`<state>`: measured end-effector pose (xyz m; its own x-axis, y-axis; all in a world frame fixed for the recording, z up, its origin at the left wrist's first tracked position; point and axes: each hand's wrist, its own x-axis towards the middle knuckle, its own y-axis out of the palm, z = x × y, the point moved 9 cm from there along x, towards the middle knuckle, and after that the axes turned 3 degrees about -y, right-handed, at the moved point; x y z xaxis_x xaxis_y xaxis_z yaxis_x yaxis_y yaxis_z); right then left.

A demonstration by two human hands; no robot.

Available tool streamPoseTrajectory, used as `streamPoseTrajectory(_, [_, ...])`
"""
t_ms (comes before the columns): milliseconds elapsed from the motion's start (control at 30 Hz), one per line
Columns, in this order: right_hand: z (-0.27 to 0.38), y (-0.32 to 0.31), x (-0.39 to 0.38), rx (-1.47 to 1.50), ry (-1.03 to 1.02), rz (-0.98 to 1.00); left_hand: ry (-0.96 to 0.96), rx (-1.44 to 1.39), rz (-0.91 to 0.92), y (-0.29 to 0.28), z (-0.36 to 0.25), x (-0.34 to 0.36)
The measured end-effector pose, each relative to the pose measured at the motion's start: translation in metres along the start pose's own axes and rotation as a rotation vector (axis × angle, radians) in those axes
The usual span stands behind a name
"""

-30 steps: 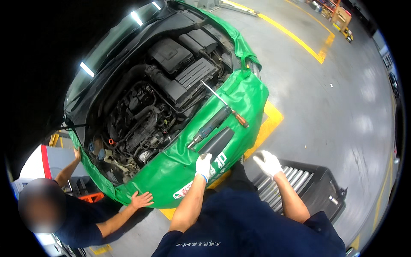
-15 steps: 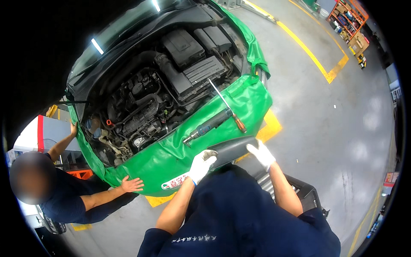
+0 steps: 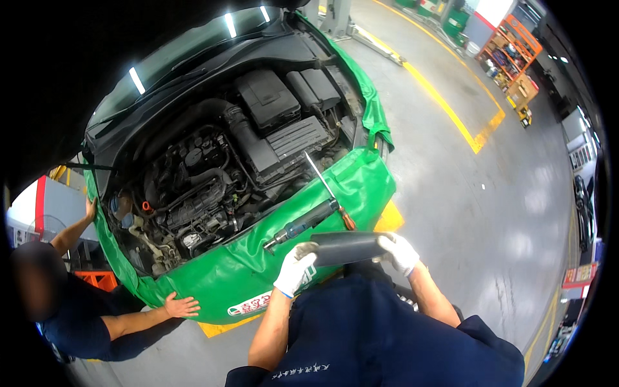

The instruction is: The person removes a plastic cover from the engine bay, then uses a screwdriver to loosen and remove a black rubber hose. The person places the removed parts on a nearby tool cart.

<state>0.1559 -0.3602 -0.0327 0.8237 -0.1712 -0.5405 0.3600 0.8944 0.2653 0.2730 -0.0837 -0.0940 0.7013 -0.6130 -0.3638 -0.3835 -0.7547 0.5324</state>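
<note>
In front of my chest I hold a smooth, dark, slightly curved panel-like piece (image 3: 348, 249); its exact kind does not show. My left hand (image 3: 296, 268), in a white glove, grips its left end. Its right end is in my right hand (image 3: 400, 253), gloved the same way. Just beyond the piece, a cordless ratchet (image 3: 303, 224) lies on a green fender cover (image 3: 213, 284) over the car's front. A long screwdriver (image 3: 347, 219) with an orange-brown handle lies beside it, its shaft tip toward the engine bay (image 3: 206, 174).
At the left a co-worker (image 3: 77, 316) leans in, one hand on the cover's front and the other on its left side. The raised hood darkens the upper left. A lift arm (image 3: 377, 46) and an orange shelf (image 3: 512, 48) stand farther off. Yellow lines (image 3: 445, 106) mark the grey floor.
My view has swung to the right and up, so the car sits lower and farther left. The dark piece has come level in my hands and now covers the end of the screwdriver handle.
</note>
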Motion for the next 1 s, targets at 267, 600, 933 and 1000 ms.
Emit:
streamPoseTrajectory(267, [0.075,-0.104,0.12,0.294,-0.162,0.086,-0.34,-0.449,-0.85,-0.069,0.079,0.046])
streamPoseTrajectory(600, [0.173,-0.214,0.267,0.008,-0.003,0.204,0.002,-0.594,-1.583,-0.074,0.082,0.074])
streamPoseTrajectory(933, [0.165,-0.178,0.303,0.172,0.18,0.479,0.643,-0.233,-1.303,0.079,0.031,-0.042])
streamPoseTrajectory(1000, [0.151,-0.145,0.281,0.168,0.267,0.518,0.637,-0.193,-1.294,0.106,0.03,-0.055])
